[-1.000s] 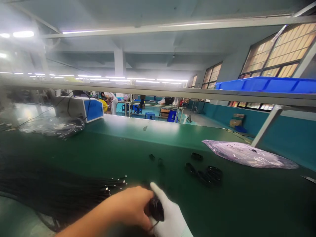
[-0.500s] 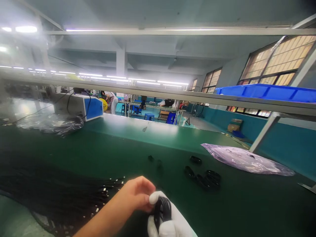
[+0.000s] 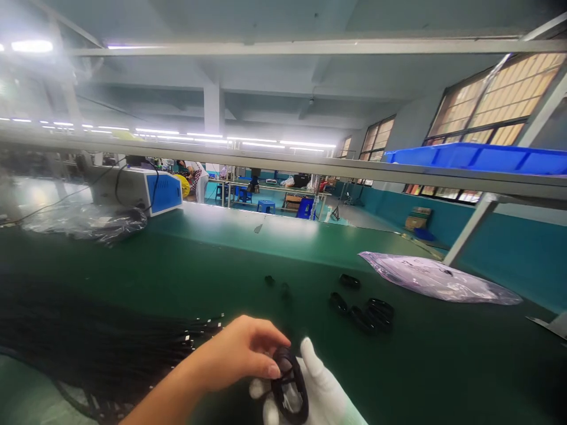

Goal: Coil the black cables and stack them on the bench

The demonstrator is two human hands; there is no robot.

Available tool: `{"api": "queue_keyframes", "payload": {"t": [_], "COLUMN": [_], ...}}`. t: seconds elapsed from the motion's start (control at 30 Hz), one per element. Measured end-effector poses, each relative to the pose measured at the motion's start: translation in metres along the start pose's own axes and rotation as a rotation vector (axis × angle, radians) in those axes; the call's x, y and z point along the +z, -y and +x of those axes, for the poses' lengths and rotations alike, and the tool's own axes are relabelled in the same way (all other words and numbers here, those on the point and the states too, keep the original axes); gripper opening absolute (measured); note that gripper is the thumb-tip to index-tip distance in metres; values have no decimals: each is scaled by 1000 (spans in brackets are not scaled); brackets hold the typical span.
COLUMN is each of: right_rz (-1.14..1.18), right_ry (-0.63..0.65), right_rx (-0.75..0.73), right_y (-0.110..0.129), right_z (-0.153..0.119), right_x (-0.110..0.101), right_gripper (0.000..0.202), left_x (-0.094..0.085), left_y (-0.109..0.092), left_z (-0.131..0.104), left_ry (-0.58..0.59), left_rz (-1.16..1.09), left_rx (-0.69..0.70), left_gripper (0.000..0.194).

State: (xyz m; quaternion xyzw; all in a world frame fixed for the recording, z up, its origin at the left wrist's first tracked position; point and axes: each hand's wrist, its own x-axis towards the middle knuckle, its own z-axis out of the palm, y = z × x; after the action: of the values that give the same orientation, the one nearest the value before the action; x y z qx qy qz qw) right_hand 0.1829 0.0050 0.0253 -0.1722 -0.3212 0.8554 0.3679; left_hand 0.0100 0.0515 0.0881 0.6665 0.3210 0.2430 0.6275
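A coil of black cable (image 3: 303, 392) is between my hands at the bottom centre. My bare left hand (image 3: 248, 354) pinches its upper left edge between thumb and fingers. The white-gloved right hand (image 3: 321, 386) cradles the coil from below and the right, fingertips showing on its left side and thumb raised clear. To the left lies a wide bundle of straight black cables (image 3: 88, 348) with small pale ends. Several coiled black cables (image 3: 370, 314) lie on the green tabletop (image 3: 186, 265), beyond and right of the hands.
A clear plastic bag (image 3: 438, 278) lies at the right. At the far left stand a blue-and-white machine (image 3: 163, 193) and crumpled plastic (image 3: 88, 224). Overhead, a blue tray (image 3: 478, 159) rests on a shelf rail. A person (image 3: 198, 177) is in the background.
My left hand has moved slightly right and now grips the coil. My right thumb has lifted off it, and the coil has turned so its open loop shows.
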Motion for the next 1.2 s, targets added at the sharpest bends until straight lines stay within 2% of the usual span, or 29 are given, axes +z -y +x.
{"api": "queue_keyframes", "payload": {"t": [0.1, 0.2, 0.27, 0.33, 0.4, 0.47, 0.53, 0.6, 0.73, 0.8, 0.9, 1.03, 1.13, 1.2], "right_rz": [160, 256, 271, 251, 113, -193, -524, -633, -340, -290, -352, -324, -269, -247], "right_ry": [-66, -43, 7, 1, -134, -362, -501, -472, -303, -236, -194, -224, -248, -274], "right_rx": [10, -7, 13, 57, 14, -95, -161, -174, -225, -209, -186, -158, -114, -90], "right_y": [-4, -6, -5, -3, -3, -5, -7, -10, -10, -8, -5, -1, -1, -2], "right_z": [6, 7, 7, 8, 11, 14, 16, 16, 12, 12, 11, 7, 5, 4], "right_x": [-5, -4, -2, 0, 1, 0, -2, -3, -3, 0, 8, 20, 21, 18], "right_gripper": [57, 38, 40, 42, 52, 73, 91, 87, 59, 56, 59, 52, 50, 54], "left_x": [0, -2, -3, -4, -2, 2, 7, 10, 14, 19, 27, 29, 25, 23], "left_y": [8, 12, 14, 16, 18, 19, 18, 18, 26, 33, 42, 43, 41, 41], "left_z": [4, 4, 4, 6, 10, 15, 18, 18, 9, 5, 2, 1, -1, -4], "left_ry": [-76, -108, -117, -133, -168, -224, -286, -352, -481, -425, -319, -230, -164, -263], "left_rz": [-65, -130, -148, -149, -138, -93, -18, 51, 207, 145, -75, -192, -137, 89], "left_rx": [-42, -81, -90, -98, -109, -119, -129, -122, -29, -80, -151, -78, -112, -114], "left_gripper": [33, 33, 33, 32, 30, 30, 29, 27, 15, 11, 15, 18, 21, 21]}}
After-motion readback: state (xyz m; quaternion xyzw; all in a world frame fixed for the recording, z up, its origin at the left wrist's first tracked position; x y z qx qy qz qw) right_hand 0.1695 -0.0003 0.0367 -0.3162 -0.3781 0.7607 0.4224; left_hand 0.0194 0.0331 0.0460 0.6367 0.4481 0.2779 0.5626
